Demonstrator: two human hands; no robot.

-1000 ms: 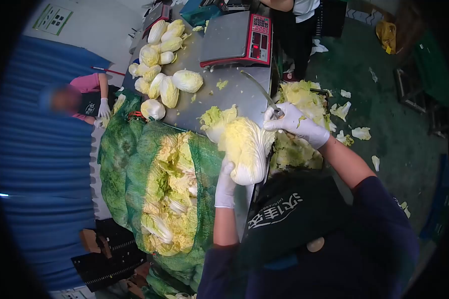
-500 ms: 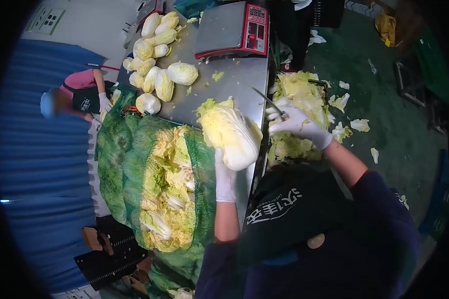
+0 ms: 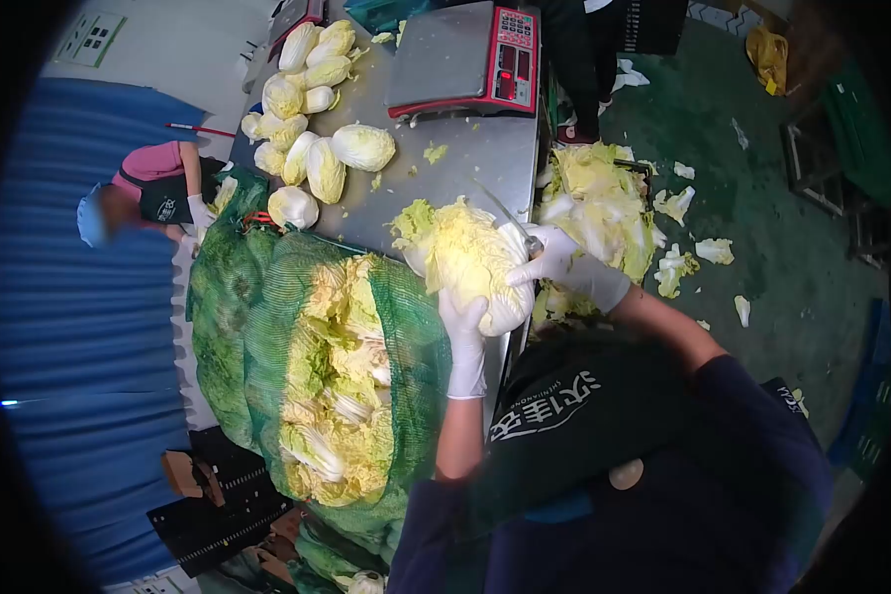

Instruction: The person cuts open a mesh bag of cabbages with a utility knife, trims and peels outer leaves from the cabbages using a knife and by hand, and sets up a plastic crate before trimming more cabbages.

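A napa cabbage (image 3: 475, 259) with loose, ruffled outer leaves is held over the near edge of the steel table (image 3: 421, 168). My gloved left hand (image 3: 465, 332) grips it from below, thumb against its side. My gloved right hand (image 3: 572, 269) is closed on a knife (image 3: 505, 210), whose thin blade points up and left across the cabbage's far side. The fingers of that hand reach the cabbage's right side. Part of the knife handle is hidden in the palm.
Several trimmed cabbages (image 3: 312, 163) lie on the table beside a red scale (image 3: 513, 59). A green mesh sack (image 3: 416, 366) full of cabbage stands at left. Trimmed leaves (image 3: 604, 213) are heaped at right, with more on the floor. Another person (image 3: 158, 188) works at far left.
The cabbage has turned so its leafy side faces me, and my left hand has shifted right. My right hand has come left with the knife, up against the cabbage.
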